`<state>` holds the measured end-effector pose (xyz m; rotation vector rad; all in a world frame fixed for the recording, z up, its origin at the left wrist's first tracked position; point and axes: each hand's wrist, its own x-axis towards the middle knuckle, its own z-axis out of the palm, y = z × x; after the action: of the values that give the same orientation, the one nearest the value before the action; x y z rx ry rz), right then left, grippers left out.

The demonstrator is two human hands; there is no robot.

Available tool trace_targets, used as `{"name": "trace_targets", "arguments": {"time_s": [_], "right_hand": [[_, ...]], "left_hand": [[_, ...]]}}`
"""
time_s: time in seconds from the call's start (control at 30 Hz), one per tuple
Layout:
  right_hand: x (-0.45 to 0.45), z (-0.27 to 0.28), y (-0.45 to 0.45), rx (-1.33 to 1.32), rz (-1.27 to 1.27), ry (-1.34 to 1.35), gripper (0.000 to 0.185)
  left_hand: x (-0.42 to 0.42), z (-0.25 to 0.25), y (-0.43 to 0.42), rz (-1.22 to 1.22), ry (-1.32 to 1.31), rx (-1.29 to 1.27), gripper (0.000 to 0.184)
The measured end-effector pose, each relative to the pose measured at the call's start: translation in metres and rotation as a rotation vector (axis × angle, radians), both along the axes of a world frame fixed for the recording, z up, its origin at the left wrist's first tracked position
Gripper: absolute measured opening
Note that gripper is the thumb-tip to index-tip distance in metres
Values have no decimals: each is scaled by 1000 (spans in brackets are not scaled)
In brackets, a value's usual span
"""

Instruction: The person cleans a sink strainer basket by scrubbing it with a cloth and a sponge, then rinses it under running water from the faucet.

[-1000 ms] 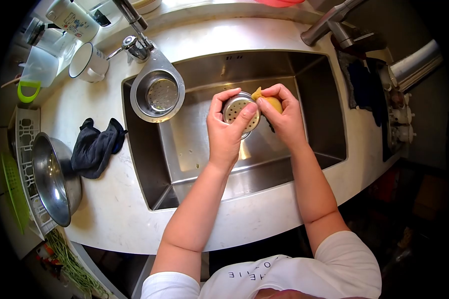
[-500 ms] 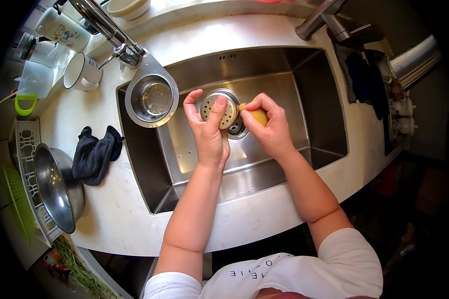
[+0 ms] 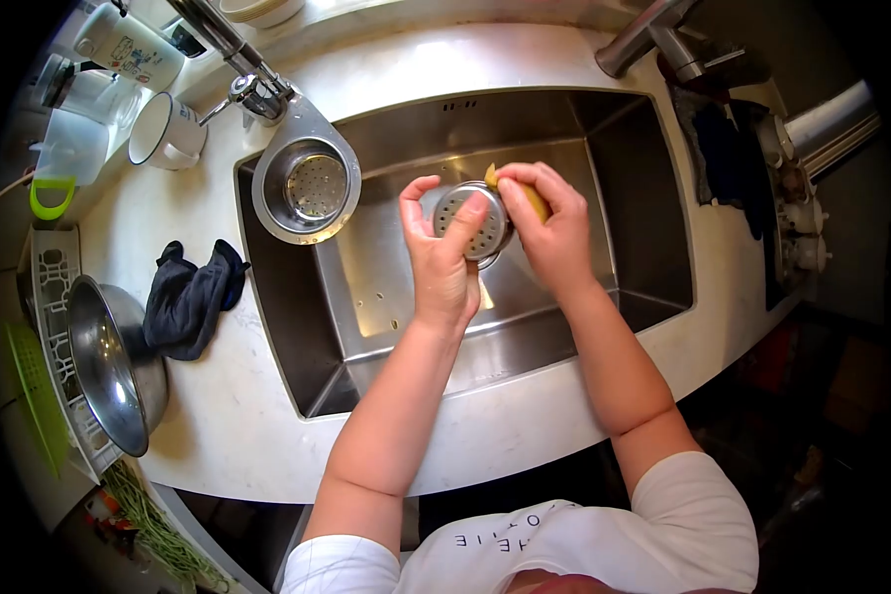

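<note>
Over the stainless steel sink [image 3: 386,307], my left hand [image 3: 445,257] holds a round metal drain strainer [image 3: 485,234] with holes in its face, the thumb pressed on the perforated side. My right hand [image 3: 552,223] is closed on a yellow sponge [image 3: 537,201], whose tip shows at the strainer's rim. Both hands are close together above the drain, which the strainer and fingers mostly hide. A few small bits lie on the sink floor left of my hands.
At the sink's left corner sits a metal strainer basket [image 3: 319,188] below a chrome tap [image 3: 257,97]. A dark cloth [image 3: 193,302], a steel bowl [image 3: 119,366] and a white enamel mug [image 3: 168,134] stand on the left counter. Another faucet [image 3: 636,45] rises at the back right.
Both hands, with the strainer and sponge, have moved a little to the right. The sponge has shifted up along the strainer's rim, and the drain is more covered.
</note>
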<state>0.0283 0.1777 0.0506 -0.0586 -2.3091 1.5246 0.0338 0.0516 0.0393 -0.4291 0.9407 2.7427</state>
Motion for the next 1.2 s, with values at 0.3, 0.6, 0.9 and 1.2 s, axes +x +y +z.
{"name": "trace_targets", "arguments": {"time_s": [0.3,0.6,0.9,1.2], "right_hand": [[1,8,-6,174,11,64,8],[10,7,-9,238,22,96,7],[-1,3,2,-424,-60,-95,14],[6,3,6,-400,-35,-12,16]], "left_hand": [[-3,3,-2,84,-31,25,54],[-5,5,-7,120,8,-2,53],[-1,8,-7,-65,-5,33,48],[-4,3,-13,-24,-40,92,47]]}}
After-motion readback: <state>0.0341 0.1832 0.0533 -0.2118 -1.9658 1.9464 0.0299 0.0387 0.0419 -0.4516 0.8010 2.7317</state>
